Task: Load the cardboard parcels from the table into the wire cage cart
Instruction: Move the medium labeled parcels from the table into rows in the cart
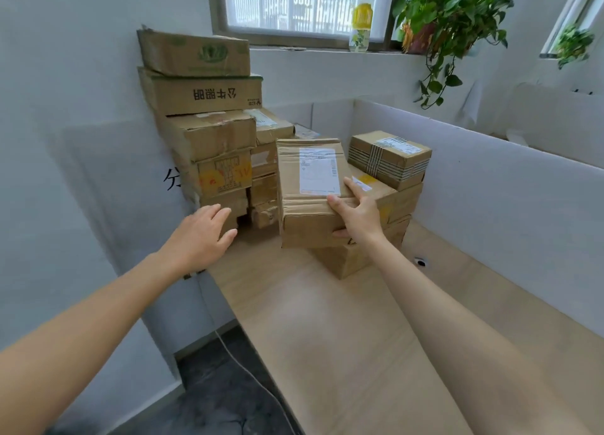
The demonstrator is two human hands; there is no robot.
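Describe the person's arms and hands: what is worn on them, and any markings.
The left forearm and right forearm are bare as far as the frame shows them; no sleeve is in view. The left hand and right hand wear no gloves. No watch, bracelet or ring is visible on either, and no tattoo or other marking shows.

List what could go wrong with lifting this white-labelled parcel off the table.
1. Only the right hand grips the white-labelled parcel, at one corner, while the left hand is open and off it: it could twist and drop.
2. The tall stack beside the left hand sits on crushed lower boxes; a bump might topple it.
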